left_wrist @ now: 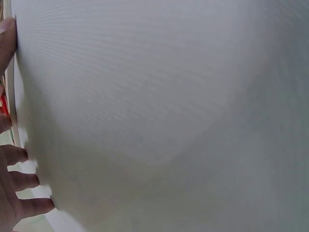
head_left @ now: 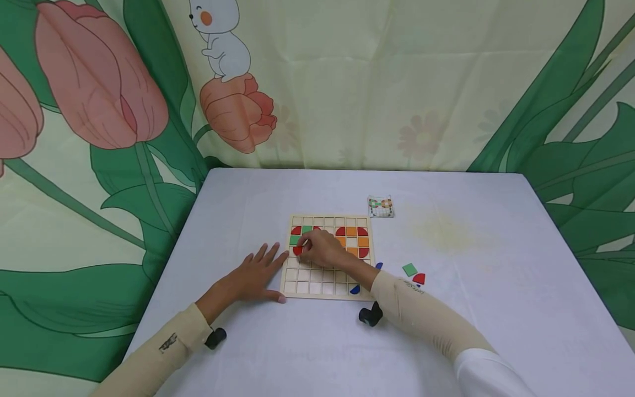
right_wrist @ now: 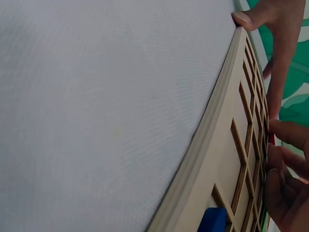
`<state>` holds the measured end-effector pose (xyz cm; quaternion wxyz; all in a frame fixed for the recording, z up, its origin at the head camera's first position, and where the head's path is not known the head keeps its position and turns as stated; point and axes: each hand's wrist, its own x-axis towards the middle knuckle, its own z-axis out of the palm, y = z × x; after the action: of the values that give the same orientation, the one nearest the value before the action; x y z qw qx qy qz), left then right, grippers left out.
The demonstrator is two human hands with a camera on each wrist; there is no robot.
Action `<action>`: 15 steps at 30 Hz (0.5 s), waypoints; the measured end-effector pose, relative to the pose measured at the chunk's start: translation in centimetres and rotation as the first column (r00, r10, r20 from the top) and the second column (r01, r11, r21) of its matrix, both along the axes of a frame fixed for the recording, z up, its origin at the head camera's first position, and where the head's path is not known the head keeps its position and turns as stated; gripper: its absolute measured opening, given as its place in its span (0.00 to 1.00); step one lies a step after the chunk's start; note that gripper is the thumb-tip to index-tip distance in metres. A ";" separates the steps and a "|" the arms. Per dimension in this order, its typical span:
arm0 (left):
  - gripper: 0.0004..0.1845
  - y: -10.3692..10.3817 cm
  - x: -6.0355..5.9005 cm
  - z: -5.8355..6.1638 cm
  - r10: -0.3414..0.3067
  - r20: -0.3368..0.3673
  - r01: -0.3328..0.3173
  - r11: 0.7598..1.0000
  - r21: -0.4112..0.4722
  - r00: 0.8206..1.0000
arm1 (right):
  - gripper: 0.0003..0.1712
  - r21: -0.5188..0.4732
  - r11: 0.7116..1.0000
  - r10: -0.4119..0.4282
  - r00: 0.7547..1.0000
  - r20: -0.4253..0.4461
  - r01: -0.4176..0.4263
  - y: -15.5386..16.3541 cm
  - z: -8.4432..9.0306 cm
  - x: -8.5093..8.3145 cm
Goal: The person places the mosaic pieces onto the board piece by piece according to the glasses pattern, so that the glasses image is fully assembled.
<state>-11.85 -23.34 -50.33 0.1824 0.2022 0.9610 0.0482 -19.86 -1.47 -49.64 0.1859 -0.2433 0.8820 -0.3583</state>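
The right hand pinches a red quarter-circle tile at the left side of the wooden grid board. The left hand lies flat, fingers spread, on the table against the board's edge. Seating it well probably means squaring the tile to its cell, then pressing down.

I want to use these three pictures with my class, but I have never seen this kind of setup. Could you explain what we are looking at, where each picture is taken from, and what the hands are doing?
No machine here: a person works with bare hands and wears three cameras. The wide picture comes from the head, looking down at a white table. The other two come from cameras on each wrist, so they look skewed and very close.

On the table lies a wooden grid board partly filled with red, green and orange tiles. The left hand rests flat beside the board, its thumb against the edge. The right hand is on the board, fingers curled at a red tile. To the right lie a loose green tile and red tile, and behind the board a small pattern card.
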 end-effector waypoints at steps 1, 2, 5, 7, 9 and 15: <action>0.61 0.0 0.0 0.0 0.001 0.000 -0.001 1.000 -0.002 1.000 | 0.15 0.002 1.000 -0.001 1.000 -0.007 0.001 0.0 0.0 0.0; 0.61 0.0 0.0 0.0 0.001 0.000 -0.001 1.000 -0.004 1.000 | 0.14 0.002 1.000 -0.002 1.000 -0.015 0.002 0.1 -0.1 0.0; 0.61 0.0 0.0 0.0 0.005 0.003 -0.005 1.000 -0.006 1.000 | 0.13 0.005 1.000 -0.002 0.999 -0.040 0.002 0.1 -0.2 0.0; 0.61 0.1 0.1 0.1 0.006 0.006 -0.006 1.000 -0.004 1.000 | 0.13 0.007 1.000 0.000 0.998 -0.056 0.001 0.1 -0.3 -0.1; 0.61 0.1 0.0 0.1 0.006 0.005 -0.006 1.000 -0.005 1.000 | 0.13 0.009 1.000 -0.001 0.998 -0.065 0.002 0.0 -0.5 -0.1; 0.61 0.1 0.0 0.0 0.005 0.001 -0.005 1.000 -0.023 1.000 | 0.14 0.022 1.000 -0.003 0.993 -0.116 0.006 -0.3 -1.0 -0.5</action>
<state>-11.81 -23.26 -50.33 0.1849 0.1977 0.9619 0.0377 -20.36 -1.79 -50.64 0.1360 -0.2596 0.8958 -0.3341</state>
